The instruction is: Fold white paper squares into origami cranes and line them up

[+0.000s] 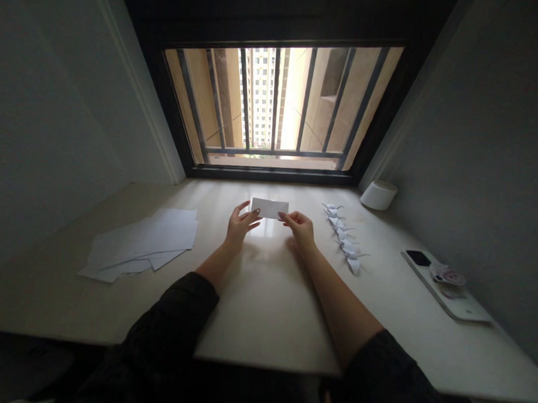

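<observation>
A small folded piece of white paper is held up over the pale countertop, between both hands. My left hand pinches its left end with the thumb in front, the other fingers spread behind and below. At the lower right corner, my right hand grips the paper between thumb and fingers. A crease line shows near the paper's right end. To the right of my right hand stands a row of several folded paper cranes.
Loose white paper sheets lie overlapping on the left. At the right are a white phone with a round grip on its back and a white cylindrical object by the wall. A barred window closes off the far side.
</observation>
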`<state>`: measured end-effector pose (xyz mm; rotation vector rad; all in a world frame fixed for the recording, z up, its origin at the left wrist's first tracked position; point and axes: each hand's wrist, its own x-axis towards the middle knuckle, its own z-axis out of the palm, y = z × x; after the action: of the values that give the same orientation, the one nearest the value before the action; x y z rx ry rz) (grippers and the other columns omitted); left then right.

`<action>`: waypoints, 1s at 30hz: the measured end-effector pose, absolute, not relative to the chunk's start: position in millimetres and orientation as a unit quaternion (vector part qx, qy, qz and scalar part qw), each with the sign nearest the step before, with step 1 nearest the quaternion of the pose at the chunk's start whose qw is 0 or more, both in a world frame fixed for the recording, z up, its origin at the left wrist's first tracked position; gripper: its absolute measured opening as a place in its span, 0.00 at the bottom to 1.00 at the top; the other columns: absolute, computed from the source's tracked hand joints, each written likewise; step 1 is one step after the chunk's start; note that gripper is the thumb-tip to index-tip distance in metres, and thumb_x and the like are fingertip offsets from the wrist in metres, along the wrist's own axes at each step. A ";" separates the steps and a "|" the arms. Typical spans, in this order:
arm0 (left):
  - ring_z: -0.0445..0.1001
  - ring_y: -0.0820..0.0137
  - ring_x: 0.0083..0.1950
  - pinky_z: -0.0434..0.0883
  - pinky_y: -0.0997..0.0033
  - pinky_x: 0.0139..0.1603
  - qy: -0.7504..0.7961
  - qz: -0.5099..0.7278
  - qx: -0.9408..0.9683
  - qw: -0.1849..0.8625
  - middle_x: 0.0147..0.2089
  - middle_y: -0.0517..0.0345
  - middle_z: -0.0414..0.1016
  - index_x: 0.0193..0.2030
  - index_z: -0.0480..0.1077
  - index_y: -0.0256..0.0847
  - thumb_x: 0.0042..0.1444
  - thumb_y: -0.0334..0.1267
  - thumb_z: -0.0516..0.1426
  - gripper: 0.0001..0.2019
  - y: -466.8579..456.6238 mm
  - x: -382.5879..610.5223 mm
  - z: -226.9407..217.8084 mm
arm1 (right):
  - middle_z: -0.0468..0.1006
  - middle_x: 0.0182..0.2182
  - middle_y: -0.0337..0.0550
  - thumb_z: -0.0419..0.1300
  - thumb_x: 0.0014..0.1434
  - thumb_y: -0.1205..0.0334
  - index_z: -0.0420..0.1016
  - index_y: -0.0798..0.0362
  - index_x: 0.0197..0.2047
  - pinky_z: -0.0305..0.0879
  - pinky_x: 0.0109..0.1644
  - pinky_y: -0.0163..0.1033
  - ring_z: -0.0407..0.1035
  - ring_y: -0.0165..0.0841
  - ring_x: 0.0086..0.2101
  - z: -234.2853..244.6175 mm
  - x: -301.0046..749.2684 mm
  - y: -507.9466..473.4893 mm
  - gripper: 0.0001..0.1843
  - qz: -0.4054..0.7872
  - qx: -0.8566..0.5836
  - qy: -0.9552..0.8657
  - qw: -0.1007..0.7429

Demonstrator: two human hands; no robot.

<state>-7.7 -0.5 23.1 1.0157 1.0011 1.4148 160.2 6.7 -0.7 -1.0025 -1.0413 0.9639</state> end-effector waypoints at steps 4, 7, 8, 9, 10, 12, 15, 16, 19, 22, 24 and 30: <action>0.73 0.62 0.49 0.71 0.60 0.49 0.400 0.555 0.439 0.582 0.47 0.48 0.74 0.44 0.71 0.38 0.44 0.46 0.64 0.21 -1.3 -7.5 21.4 | 0.71 0.19 0.36 0.69 0.37 0.45 0.66 0.51 0.19 0.63 0.31 0.37 0.66 0.30 0.25 3.2 159.2 2.8 0.21 0.427 -0.439 -0.476 0.631; 0.74 0.63 0.47 0.71 0.61 0.49 0.401 0.572 0.424 0.577 0.44 0.50 0.75 0.41 0.73 0.38 0.42 0.45 0.65 0.20 -1.5 -5.3 18.5 | 0.74 0.22 0.38 0.69 0.37 0.46 0.68 0.51 0.22 0.64 0.32 0.38 0.68 0.32 0.26 4.1 158.3 1.8 0.19 0.435 -0.427 -0.477 0.633; 0.74 0.64 0.46 0.72 0.62 0.49 0.409 0.579 0.416 0.570 0.43 0.51 0.76 0.41 0.74 0.38 0.41 0.45 0.65 0.19 -1.4 -4.6 17.6 | 0.75 0.23 0.39 0.69 0.37 0.47 0.69 0.51 0.24 0.64 0.33 0.39 0.69 0.32 0.27 3.5 158.1 2.2 0.19 0.438 -0.422 -0.475 0.636; 0.75 0.65 0.44 0.72 0.63 0.48 0.417 0.586 0.408 0.563 0.42 0.52 0.76 0.40 0.74 0.38 0.41 0.44 0.66 0.19 -1.3 -4.0 16.7 | 0.76 0.24 0.39 0.69 0.37 0.47 0.69 0.51 0.26 0.65 0.33 0.39 0.69 0.33 0.27 2.7 157.9 2.9 0.19 0.443 -0.418 -0.472 0.638; 0.75 0.67 0.43 0.72 0.65 0.47 0.425 0.591 0.401 0.556 0.41 0.52 0.76 0.39 0.74 0.37 0.40 0.44 0.66 0.19 -1.1 -3.4 16.0 | 0.76 0.24 0.39 0.69 0.37 0.48 0.69 0.51 0.27 0.64 0.33 0.39 0.70 0.33 0.27 1.5 157.6 3.8 0.20 0.448 -0.414 -0.468 0.639; 0.75 0.68 0.41 0.73 0.67 0.45 0.439 0.599 0.391 0.543 0.40 0.53 0.76 0.38 0.75 0.37 0.40 0.44 0.66 0.19 -0.4 -2.8 14.7 | 0.76 0.23 0.39 0.70 0.36 0.49 0.68 0.51 0.28 0.64 0.32 0.38 0.70 0.33 0.27 -1.2 157.3 6.0 0.21 0.461 -0.410 -0.458 0.640; 0.75 0.69 0.39 0.73 0.68 0.43 0.449 0.607 0.384 0.532 0.39 0.53 0.77 0.38 0.75 0.36 0.39 0.44 0.66 0.19 0.4 -2.6 13.4 | 0.76 0.22 0.38 0.70 0.36 0.50 0.65 0.50 0.30 0.63 0.31 0.38 0.72 0.35 0.27 -4.4 157.1 8.7 0.23 0.468 -0.415 -0.446 0.640; 0.75 0.69 0.39 0.73 0.68 0.43 0.451 0.608 0.383 0.530 0.39 0.52 0.77 0.37 0.75 0.35 0.39 0.44 0.66 0.19 0.5 -2.6 13.2 | 0.76 0.22 0.38 0.70 0.36 0.49 0.64 0.50 0.30 0.63 0.31 0.38 0.72 0.35 0.28 -5.0 157.0 9.2 0.23 0.468 -0.418 -0.444 0.639; 0.75 0.69 0.39 0.73 0.69 0.42 0.456 0.612 0.377 0.525 0.39 0.52 0.77 0.37 0.76 0.35 0.38 0.44 0.66 0.19 0.4 -2.7 13.2 | 0.76 0.22 0.39 0.70 0.36 0.50 0.64 0.50 0.29 0.63 0.31 0.37 0.72 0.35 0.28 -5.8 156.9 9.6 0.23 0.473 -0.414 -0.441 0.641; 0.75 0.68 0.40 0.73 0.69 0.42 0.459 0.616 0.372 0.522 0.39 0.52 0.77 0.37 0.76 0.35 0.38 0.44 0.66 0.19 0.0 -2.6 13.6 | 0.75 0.21 0.38 0.71 0.36 0.51 0.64 0.51 0.28 0.63 0.30 0.37 0.72 0.34 0.27 -6.3 156.6 9.6 0.22 0.478 -0.405 -0.438 0.645; 0.75 0.68 0.40 0.73 0.68 0.42 0.458 0.617 0.368 0.523 0.39 0.52 0.77 0.37 0.76 0.35 0.38 0.44 0.67 0.19 -0.1 -2.5 13.9 | 0.75 0.20 0.37 0.71 0.35 0.50 0.65 0.51 0.28 0.63 0.30 0.37 0.72 0.34 0.27 -6.8 156.5 9.9 0.23 0.476 -0.406 -0.438 0.646; 0.75 0.68 0.38 0.72 0.68 0.42 0.456 0.618 0.358 0.532 0.37 0.52 0.77 0.36 0.76 0.35 0.36 0.44 0.68 0.20 -0.8 -1.6 14.8 | 0.73 0.20 0.36 0.71 0.34 0.49 0.65 0.51 0.27 0.62 0.29 0.36 0.70 0.33 0.26 -7.2 156.0 10.1 0.23 0.470 -0.414 -0.432 0.649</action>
<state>-1.6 -0.8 14.8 0.8536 1.0871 1.4737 156.0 10.1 -7.2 -0.9406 -0.9818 1.0682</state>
